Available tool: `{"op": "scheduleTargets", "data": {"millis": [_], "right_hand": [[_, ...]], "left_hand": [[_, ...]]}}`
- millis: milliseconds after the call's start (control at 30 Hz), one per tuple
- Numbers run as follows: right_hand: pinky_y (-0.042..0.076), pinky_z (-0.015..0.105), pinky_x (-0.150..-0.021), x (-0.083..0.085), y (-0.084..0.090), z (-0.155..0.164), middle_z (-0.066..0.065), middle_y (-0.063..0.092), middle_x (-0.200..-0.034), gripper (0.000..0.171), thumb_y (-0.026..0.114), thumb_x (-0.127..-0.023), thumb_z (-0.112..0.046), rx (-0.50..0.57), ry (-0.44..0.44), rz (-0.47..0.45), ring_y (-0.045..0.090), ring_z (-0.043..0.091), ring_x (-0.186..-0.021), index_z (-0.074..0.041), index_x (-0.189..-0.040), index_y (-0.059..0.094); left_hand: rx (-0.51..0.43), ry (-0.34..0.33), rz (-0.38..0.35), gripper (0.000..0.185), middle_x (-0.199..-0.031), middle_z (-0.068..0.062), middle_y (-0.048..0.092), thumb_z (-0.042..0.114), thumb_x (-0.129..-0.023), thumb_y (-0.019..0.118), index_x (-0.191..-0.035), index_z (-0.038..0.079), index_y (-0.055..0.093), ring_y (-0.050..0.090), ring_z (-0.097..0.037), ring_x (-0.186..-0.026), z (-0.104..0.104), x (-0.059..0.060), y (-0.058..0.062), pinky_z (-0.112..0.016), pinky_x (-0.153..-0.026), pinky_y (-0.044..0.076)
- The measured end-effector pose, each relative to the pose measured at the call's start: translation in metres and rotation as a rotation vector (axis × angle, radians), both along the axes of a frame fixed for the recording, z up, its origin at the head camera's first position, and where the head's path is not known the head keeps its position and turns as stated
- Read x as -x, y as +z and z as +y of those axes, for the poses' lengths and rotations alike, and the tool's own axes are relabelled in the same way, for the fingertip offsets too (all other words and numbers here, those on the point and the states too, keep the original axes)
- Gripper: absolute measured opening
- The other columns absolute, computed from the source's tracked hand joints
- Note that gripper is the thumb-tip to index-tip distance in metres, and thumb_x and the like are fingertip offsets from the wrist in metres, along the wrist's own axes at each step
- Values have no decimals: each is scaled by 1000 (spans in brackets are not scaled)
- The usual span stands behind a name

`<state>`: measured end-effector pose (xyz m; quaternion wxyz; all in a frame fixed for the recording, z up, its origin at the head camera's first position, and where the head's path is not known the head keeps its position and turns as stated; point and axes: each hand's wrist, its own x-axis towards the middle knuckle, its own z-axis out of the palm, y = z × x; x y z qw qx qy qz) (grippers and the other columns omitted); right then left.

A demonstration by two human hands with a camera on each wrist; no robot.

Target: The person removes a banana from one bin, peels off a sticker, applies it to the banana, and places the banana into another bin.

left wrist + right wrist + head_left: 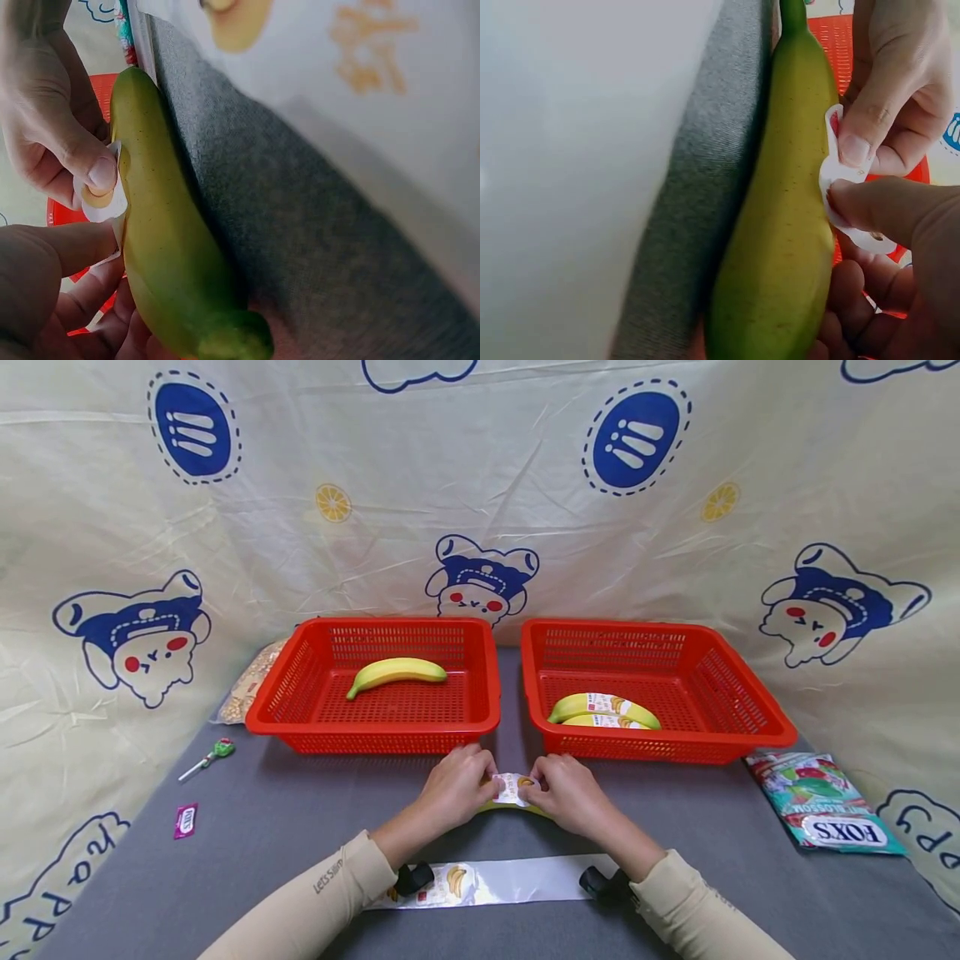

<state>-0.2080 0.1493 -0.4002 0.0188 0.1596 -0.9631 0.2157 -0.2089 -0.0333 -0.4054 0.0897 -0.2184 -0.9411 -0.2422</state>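
Note:
Both hands hold a green-yellow banana just above the grey table, in front of the gap between two red baskets. My left hand grips its left part and my right hand its right part. Fingers curl under the banana while both thumbs press a white sticker onto its upper side. In the left wrist view the sticker lies between the two thumbs. The right wrist view shows the banana and the sticker partly stuck, one edge still lifted.
The left basket holds one plain banana; the right basket holds two stickered bananas. A glossy sticker strip lies by the wrists. A lollipop, a pink packet and a snack bag lie left; a FOXS bag lies right.

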Motion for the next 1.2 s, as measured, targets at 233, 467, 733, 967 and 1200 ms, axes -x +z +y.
{"op": "scheduleTargets", "data": {"millis": [233, 467, 733, 967, 1200], "right_hand": [[34, 26, -60, -2, -3, 1, -1, 50, -68, 24, 79, -73, -21, 26, -16, 32, 43, 14, -68, -11, -86, 61], [34, 26, -58, -1, -9, 8, -1, 50, -73, 37, 79, -74, -26, 86, -26, -38, 43, 11, -66, -14, -104, 60], [41, 26, -69, -7, -12, 17, -4, 53, -85, 27, 76, -77, -20, 133, 32, 12, 46, 10, -81, -19, -100, 61], [37, 27, -72, -12, -9, 6, -4, 53, -93, 20, 78, -75, -22, 170, 135, 219, 42, 10, -89, -25, -94, 71], [37, 28, -71, -9, -13, -2, -4, 52, -89, 16, 82, -71, -23, 90, 96, 218, 41, 11, -88, -28, -84, 74]], "left_hand": [[22, -8, 15, 14, -80, 0, 58, 24, -79, 71, -84, 12, 66, 54, -18, -80, -1, 0, -1, -28, -66, 44], [11, -36, -106, 29, -91, -5, 62, 25, -79, 74, -102, 8, 69, 54, -20, -90, -6, -2, 2, -33, -78, 45], [-11, -58, -152, 27, -91, -4, 61, 25, -79, 74, -100, 8, 71, 51, -18, -90, -11, -3, 2, -32, -79, 42], [-17, -40, -183, 27, -92, -4, 61, 25, -79, 74, -100, 8, 70, 50, -18, -90, -11, -3, 1, -32, -78, 42], [-25, -45, -190, 28, -91, -4, 60, 25, -78, 75, -100, 8, 70, 49, -17, -90, -12, -3, 1, -31, -78, 42]]}}
